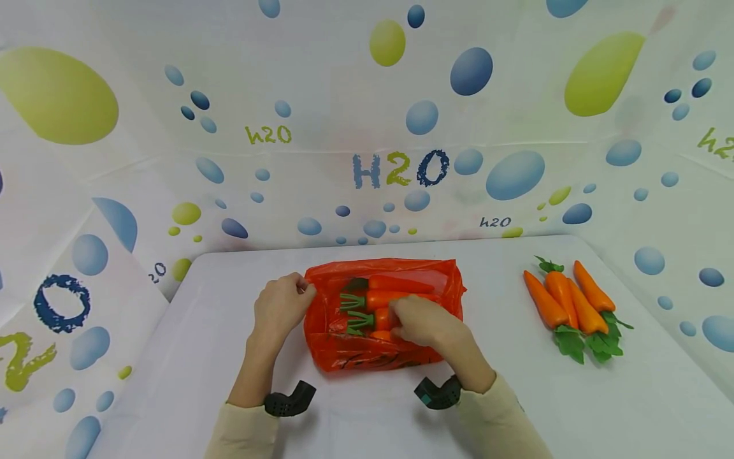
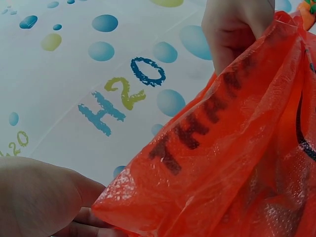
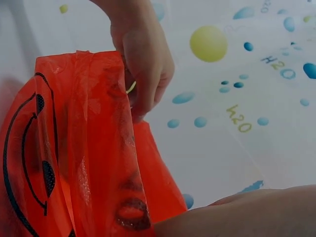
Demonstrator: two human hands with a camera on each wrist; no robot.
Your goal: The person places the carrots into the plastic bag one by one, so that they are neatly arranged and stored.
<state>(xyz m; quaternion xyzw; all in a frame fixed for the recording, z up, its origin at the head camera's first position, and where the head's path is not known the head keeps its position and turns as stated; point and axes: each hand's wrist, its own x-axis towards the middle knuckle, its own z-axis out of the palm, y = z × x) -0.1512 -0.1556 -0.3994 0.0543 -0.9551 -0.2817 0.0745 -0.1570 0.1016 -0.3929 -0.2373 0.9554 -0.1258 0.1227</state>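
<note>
The left hand [image 1: 281,306] pinched the left edge of a red plastic bag [image 1: 327,357], which lay on the white table [image 1: 218,357]. Carrots [image 1: 401,282] lay inside it, and the right hand [image 1: 432,325] reached in among them, fingers bent (whether they gripped one, nobody could tell). Dark letters [image 2: 187,136] on the bag read "THAN"; the backdrop [image 1: 321,70] said "H2O". Four loose carrots [image 1: 582,309] lay to the right.
</note>
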